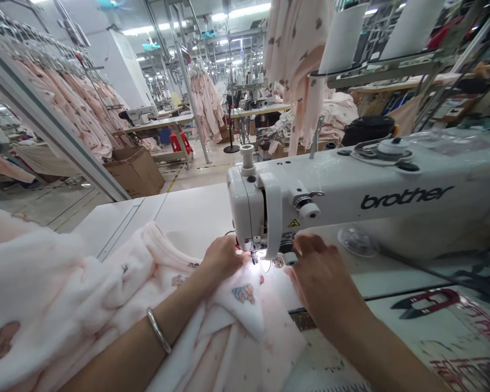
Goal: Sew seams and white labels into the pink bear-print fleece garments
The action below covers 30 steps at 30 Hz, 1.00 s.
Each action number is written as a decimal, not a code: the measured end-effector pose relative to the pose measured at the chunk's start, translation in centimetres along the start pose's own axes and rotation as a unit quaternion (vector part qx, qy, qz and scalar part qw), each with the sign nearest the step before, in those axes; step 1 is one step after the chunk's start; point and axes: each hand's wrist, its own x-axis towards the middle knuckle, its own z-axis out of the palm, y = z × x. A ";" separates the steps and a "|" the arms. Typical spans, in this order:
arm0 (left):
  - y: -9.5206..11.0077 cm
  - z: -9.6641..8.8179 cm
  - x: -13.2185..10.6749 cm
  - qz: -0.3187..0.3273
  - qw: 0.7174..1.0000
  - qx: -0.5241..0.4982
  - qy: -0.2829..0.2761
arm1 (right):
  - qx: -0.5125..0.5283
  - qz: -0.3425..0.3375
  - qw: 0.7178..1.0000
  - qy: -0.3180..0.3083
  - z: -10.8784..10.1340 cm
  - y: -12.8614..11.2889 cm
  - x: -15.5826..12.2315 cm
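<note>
- Pink fleece garment (106,294): spread over the white table (188,212), its leading edge laid under the needle of the sewing machine (351,196).
- Left hand (222,258): pressed flat on the fleece just beside the needle, fingers extended, nothing clasped.
- Right hand (322,277): held at the presser foot; whether the cloth is pinched cannot be told.
- Handling: judged light, soft, limp and stretch-prone; best held flat near the seam edge.
- Thread snips (428,302): lying apart at right.

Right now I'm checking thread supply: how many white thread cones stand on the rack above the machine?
2: one white cone left of the other white cone, both cut off by the top edge; more may be hidden.
</note>
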 end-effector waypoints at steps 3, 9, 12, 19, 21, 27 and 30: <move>0.0 0.1 0.1 -0.015 1.000 0.009 -0.005 | -0.042 -0.148 0.988 0.020 0.5 -1.4 -2.4; 0.4 -0.4 -0.2 -0.028 0.999 0.017 -0.019 | 0.050 -0.216 0.974 -0.048 1.4 -1.8 -2.9; 0.4 -0.2 -0.5 -0.039 0.999 0.021 -0.017 | 0.070 -0.238 0.965 -0.080 0.7 -0.6 -2.8; 0.8 0.5 -1.5 -0.032 0.999 0.030 0.017 | 0.085 -0.249 0.958 -0.114 0.1 1.1 -3.0; 1.0 0.6 -1.9 -0.031 0.999 0.027 0.026 | 0.087 -0.247 0.958 -0.119 0.0 1.4 -2.8; 0.8 0.7 -1.6 -0.019 0.999 0.009 0.031 | 0.093 -0.218 0.966 -0.107 0.5 0.9 -3.5; 0.3 0.3 -0.8 -0.015 1.000 -0.012 0.009 | 0.049 -0.234 0.970 -0.045 1.1 -0.1 -4.0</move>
